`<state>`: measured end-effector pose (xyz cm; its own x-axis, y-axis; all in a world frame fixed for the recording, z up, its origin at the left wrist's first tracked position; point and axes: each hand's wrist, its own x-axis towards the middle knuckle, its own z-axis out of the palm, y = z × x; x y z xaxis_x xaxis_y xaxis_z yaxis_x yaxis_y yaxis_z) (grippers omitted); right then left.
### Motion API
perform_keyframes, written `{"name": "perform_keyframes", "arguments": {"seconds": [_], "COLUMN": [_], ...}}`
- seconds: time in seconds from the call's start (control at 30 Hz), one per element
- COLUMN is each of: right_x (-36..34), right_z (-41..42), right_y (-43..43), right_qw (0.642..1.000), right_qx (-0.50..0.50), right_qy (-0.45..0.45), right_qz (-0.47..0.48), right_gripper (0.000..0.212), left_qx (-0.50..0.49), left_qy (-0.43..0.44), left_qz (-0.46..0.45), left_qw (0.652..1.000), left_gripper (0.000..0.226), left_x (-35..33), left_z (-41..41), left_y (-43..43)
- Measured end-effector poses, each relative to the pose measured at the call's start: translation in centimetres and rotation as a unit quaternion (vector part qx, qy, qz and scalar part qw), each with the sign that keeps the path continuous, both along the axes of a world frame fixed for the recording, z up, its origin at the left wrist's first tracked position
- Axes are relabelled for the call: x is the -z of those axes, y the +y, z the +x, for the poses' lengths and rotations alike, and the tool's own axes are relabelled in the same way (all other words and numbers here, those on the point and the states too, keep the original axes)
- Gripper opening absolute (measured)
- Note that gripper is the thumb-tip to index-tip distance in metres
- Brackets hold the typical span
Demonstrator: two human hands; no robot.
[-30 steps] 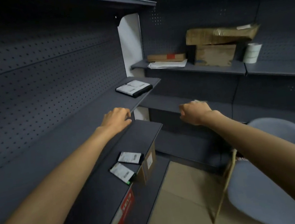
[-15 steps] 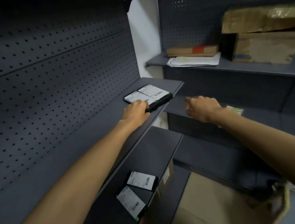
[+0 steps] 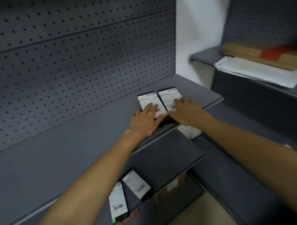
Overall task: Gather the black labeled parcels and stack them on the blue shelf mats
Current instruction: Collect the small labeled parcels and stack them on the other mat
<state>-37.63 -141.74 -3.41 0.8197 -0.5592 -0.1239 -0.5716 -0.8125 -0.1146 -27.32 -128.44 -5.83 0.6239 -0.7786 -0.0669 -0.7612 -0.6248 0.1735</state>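
Two black parcels with white barcode labels lie side by side near the right end of the upper grey shelf [image 3: 91, 138]. My left hand [image 3: 145, 120] lies on the left parcel [image 3: 147, 99], fingers on its label and thumb at its near edge. The right parcel [image 3: 169, 95] is held the same way by my right hand [image 3: 187, 112]. On the lower shelf [image 3: 168, 158] lie two more labeled black parcels, one near the front edge [image 3: 117, 200] and one slanted beside it [image 3: 136, 184]. No blue mat can be made out.
A perforated back panel [image 3: 63, 66] rises behind the upper shelf. A cardboard box [image 3: 175, 185] sits under the lower shelf. On the right-hand shelf unit lie a flat brown carton with red tape [image 3: 267, 54] and a white bag [image 3: 251, 71]. A white wall [image 3: 195, 31] separates the units.
I have moved closer to the upper shelf. My left hand slid onto the left parcel, and my right hand came across from mid-air onto the right parcel.
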Motion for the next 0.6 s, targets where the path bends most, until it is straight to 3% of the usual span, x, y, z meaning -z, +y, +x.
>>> {"name": "perform_keyframes", "arguments": {"seconds": [0.13, 0.3, 0.6], "right_x": [0.2, 0.3, -0.7], "right_z": [1.6, 2.5, 2.9], "right_y": [-0.6, -1.9, -4.4], "right_qw": [1.000, 0.998, 0.996], "right_qx": [-0.023, -0.034, -0.063], "right_qy": [0.019, 0.038, -0.049], "right_qz": [0.005, 0.041, 0.032], "right_gripper": [0.085, 0.088, 0.070], "left_qx": [-0.049, -0.101, -0.173], "left_qy": [-0.016, 0.000, 0.045], "left_qz": [-0.007, 0.006, -0.130], "left_qw": [0.999, 0.995, 0.975], "left_gripper": [0.078, 0.092, 0.064], "left_x": [-0.7, -1.1, -0.9], "left_z": [0.5, -0.2, -0.8], "left_y": [1.2, 0.4, -1.1]}}
